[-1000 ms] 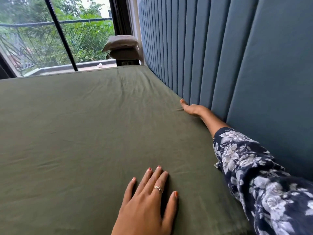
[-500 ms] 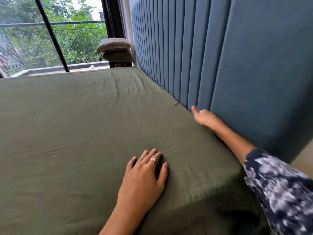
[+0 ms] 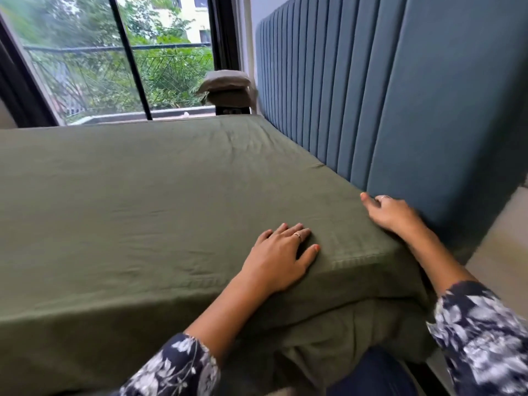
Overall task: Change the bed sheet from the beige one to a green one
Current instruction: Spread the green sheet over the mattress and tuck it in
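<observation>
Green sheet (image 3: 137, 201) runs lengthwise toward upper left; right hand (image 3: 394, 214), fingers tucked at the headboard-side edge, lies nearer the loose lower-right corner than flat, empty left hand (image 3: 278, 258).

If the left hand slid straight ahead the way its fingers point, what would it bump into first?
Probably the padded blue ribbed headboard. The left hand lies flat on the smooth green bed sheet, fingers pointing up and right, with only sheet between; the exact angle is hard to judge.
</observation>
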